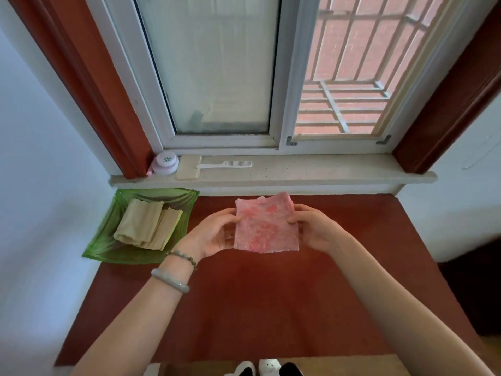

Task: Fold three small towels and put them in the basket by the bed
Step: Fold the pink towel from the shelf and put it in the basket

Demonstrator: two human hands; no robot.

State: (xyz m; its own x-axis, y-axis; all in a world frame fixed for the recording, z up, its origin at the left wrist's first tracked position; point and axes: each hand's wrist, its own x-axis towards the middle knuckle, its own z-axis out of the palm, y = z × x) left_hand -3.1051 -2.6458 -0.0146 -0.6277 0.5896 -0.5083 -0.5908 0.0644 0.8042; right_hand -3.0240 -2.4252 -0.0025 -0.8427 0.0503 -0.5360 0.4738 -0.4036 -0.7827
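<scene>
Fingers (230, 214) of left hand (212, 233) and right hand (315, 226): pinching folded pink towel (265, 226) by its side edges, over red bench (271, 299). Green basket (107, 252), left: folded beige towels (146, 223) inside.

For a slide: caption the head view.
Left hand and right hand hold a pink towel near a basket of beige towels.

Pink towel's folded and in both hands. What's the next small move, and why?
Probably carry the pink towel left into the green basket: it looks folded square between the left hand and right hand, and folded beige towels already lie there.
</scene>
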